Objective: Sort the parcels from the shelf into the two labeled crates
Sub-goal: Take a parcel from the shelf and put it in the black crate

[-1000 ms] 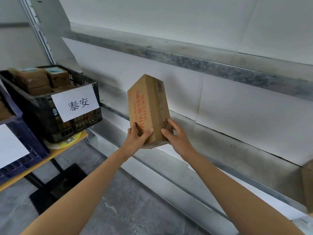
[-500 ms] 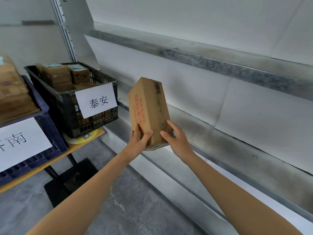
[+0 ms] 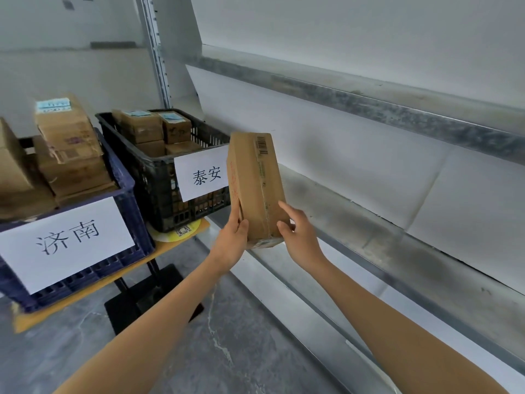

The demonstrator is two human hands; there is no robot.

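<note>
Since half a second ago the parcel (image 3: pixel 255 189) has swung left, now upright in mid-air in front of the black crate (image 3: pixel 159 183), left hand (image 3: pixel 230 243) and right hand (image 3: pixel 298 240) each clamped round its lower end. It looks a stiff, light carton (taped seam, likely slick), best held by opposite edges. Room seems left at the black crate's near rim; the blue crate (image 3: pixel 127 194) is heaped above its own.

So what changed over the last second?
The parcel was carried left toward the black crate, now overlapping its label, and turned so its taped, barcoded face shows. Nothing was let go: the left hand and right hand still grip its lower end. The crate's contents look unchanged.
</note>
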